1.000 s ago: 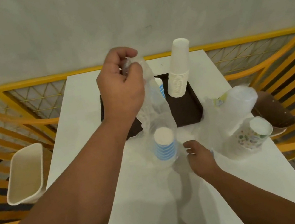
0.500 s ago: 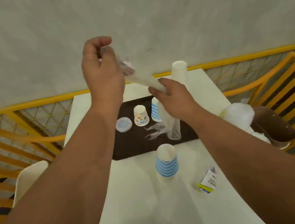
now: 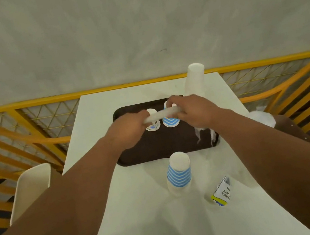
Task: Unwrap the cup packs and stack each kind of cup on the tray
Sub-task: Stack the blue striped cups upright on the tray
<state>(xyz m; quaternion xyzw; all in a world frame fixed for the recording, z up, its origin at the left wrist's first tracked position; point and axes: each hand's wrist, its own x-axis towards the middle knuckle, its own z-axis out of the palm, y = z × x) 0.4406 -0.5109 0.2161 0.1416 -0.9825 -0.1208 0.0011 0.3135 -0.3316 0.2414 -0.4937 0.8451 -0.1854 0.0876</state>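
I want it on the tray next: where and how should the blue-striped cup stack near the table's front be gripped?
Wrap a hand round the striped side wall of the blue-striped cup stack, coming from above or the right. It stands upside down, base up, with the label scrap beside it.

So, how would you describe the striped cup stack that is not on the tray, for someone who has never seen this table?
Find the white table and the dark brown tray on it. Just in front of the tray's near edge stands a short upside-down stack of blue-striped cups. It stands alone off the tray, beside a small printed label.
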